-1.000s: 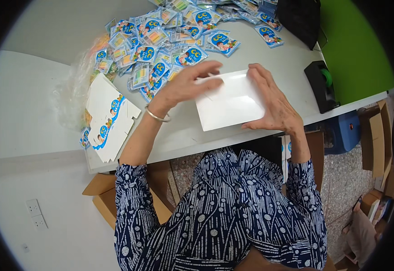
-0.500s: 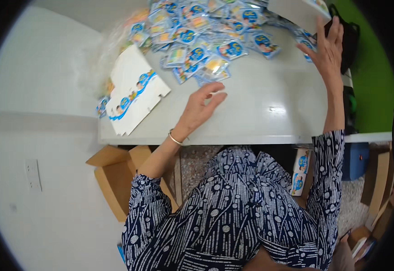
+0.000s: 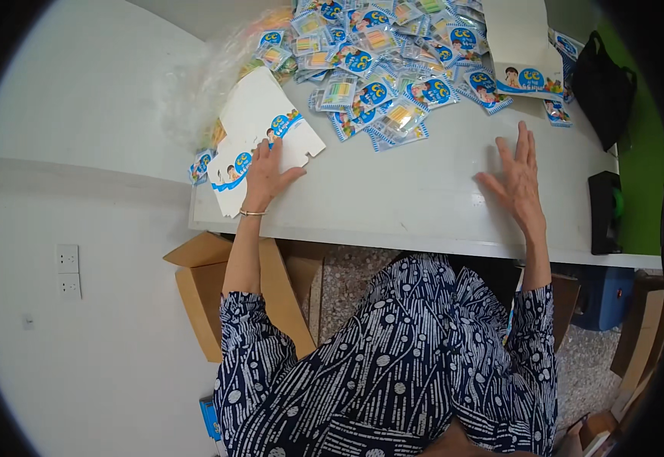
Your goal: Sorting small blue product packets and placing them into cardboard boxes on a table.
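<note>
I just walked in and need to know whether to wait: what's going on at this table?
A person in a patterned navy top sits at a white table. The left hand rests on a stack of flat, unfolded white cartons at the table's left edge. The right hand is open, fingers spread, over bare tabletop, holding nothing. A heap of small blue-printed packets lies across the far side, with a folded-up box beside it. Brown cardboard boxes stand on the floor.
</note>
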`<state>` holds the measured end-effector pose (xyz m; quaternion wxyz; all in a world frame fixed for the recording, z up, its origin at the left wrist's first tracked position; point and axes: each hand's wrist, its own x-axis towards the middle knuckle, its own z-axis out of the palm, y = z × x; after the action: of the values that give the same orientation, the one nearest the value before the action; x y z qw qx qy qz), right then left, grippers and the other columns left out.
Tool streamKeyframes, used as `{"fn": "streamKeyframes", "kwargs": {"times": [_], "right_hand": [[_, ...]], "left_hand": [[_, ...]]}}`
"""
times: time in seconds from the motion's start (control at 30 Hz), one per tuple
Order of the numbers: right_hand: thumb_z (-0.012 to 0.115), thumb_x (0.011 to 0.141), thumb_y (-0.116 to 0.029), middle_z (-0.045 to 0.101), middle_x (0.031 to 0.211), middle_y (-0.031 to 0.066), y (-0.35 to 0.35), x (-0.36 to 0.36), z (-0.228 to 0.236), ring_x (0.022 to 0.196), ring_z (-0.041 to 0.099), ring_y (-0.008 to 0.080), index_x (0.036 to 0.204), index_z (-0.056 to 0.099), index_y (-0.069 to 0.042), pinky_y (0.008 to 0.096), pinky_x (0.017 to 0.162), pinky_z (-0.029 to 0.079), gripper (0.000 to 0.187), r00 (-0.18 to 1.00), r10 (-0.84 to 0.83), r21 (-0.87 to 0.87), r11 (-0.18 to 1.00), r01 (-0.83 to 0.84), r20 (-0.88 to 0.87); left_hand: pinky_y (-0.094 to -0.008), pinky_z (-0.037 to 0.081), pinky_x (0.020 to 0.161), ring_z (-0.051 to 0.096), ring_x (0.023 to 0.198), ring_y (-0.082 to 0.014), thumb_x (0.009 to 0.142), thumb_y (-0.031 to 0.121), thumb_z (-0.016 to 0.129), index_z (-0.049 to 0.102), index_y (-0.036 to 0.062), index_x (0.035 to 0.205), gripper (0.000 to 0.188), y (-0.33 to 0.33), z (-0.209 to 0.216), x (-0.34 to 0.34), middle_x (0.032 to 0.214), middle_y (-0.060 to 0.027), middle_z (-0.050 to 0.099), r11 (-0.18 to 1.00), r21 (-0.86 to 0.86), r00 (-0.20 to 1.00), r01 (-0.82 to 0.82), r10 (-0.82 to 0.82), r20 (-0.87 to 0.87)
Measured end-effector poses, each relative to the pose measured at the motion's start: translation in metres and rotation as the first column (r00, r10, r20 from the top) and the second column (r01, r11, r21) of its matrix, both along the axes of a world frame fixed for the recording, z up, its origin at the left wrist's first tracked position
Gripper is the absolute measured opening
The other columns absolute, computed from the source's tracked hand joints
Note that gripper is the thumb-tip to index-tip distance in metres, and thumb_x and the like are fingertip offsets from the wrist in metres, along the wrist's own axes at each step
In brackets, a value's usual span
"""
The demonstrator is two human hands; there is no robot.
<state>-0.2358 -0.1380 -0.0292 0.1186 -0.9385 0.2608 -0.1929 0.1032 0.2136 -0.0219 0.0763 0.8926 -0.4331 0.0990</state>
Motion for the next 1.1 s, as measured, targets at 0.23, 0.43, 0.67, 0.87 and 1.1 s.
{"fn": "streamKeyframes", "kwargs": {"times": [0.23,0.43,0.67,0.87,1.1], "right_hand": [[0.074,0.078,-0.040,0.017,0.154,0.0260,-0.001,-0.006,-0.012,0.140,0.022,0.0458,0.129,0.052,-0.006,0.0502,0.111,0.030,0.065,1.000,-0.001,0.096,0.995,0.001,0.003],[0.064,0.089,-0.039,0.030,0.152,0.0177,-0.003,-0.007,-0.003,0.139,0.032,0.0342,0.133,0.052,-0.006,0.0437,0.113,0.031,0.056,0.980,-0.079,0.338,0.941,0.012,0.184],[0.041,0.102,-0.040,0.043,0.144,0.0172,-0.008,0.003,0.060,0.135,0.039,0.0280,0.132,0.051,-0.001,0.0389,0.112,0.031,0.051,0.705,-0.067,0.418,0.843,-0.338,0.706],[0.047,0.100,-0.037,0.047,0.141,0.0155,0.015,0.004,0.080,0.135,0.039,0.0284,0.132,0.051,-0.002,0.0373,0.112,0.027,0.048,0.666,0.205,0.319,0.753,-0.575,0.717],[0.038,0.098,-0.055,0.045,0.142,0.0124,0.034,0.025,0.077,0.131,0.043,0.0252,0.136,0.047,-0.001,0.0402,0.109,0.033,0.066,0.751,0.126,0.597,0.528,-0.604,0.648]], "left_hand": [[-0.0385,0.052,0.075,0.063,0.093,-0.0333,0.085,0.021,0.066,0.061,0.0055,0.113,0.032,0.008,0.022,0.018,0.107,-0.0158,0.064,0.996,0.084,0.995,0.042,-0.034,-0.092],[-0.0385,0.053,0.074,0.063,0.097,-0.0308,0.080,0.002,0.061,0.066,0.0065,0.103,0.024,-0.050,0.104,-0.038,0.113,-0.0129,0.064,0.959,-0.268,0.929,0.090,0.016,0.369],[-0.0359,0.053,0.074,0.063,0.095,-0.0254,0.071,0.003,0.067,0.064,0.0094,0.102,0.032,-0.116,0.163,-0.130,0.114,-0.0128,0.062,0.556,-0.079,0.510,0.828,-0.687,0.517],[-0.0314,0.051,0.068,0.063,0.086,-0.0218,0.069,0.005,0.068,0.064,0.0117,0.097,0.029,-0.144,0.146,-0.154,0.111,-0.0099,0.062,0.429,-0.140,0.435,0.892,-0.737,0.518],[-0.0265,0.051,0.054,0.064,0.071,-0.0175,0.068,0.003,0.069,0.066,0.0106,0.093,0.026,-0.167,0.127,-0.164,0.107,-0.0101,0.063,0.362,-0.365,0.492,0.858,-0.783,0.380]]}}
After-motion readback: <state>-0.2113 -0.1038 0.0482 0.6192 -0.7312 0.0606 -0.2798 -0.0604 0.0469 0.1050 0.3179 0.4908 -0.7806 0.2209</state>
